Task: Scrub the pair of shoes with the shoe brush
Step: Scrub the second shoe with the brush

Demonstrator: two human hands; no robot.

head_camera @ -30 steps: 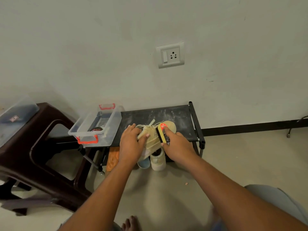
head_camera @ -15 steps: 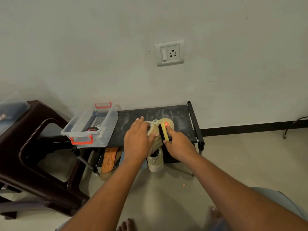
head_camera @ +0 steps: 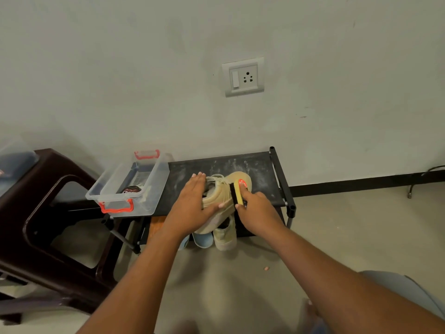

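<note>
Head view: dusty black rack [head_camera: 261,165] against wall [head_camera: 120,80]; left fingers [head_camera: 198,181] flat on shoe [head_camera: 219,194], right fingers [head_camera: 249,194] clamp brush [head_camera: 237,195]

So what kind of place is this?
Probably a room at home, by the shoe corner: a low black shoe rack stands against a plain wall with a plug socket, and a brown plastic stool sits beside it.

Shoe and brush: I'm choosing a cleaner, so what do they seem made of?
The shoe looks like matte cream canvas or suede: soft, no shine. The brush seems smooth yellow plastic, with a dark bristle strip along its left edge.
</note>
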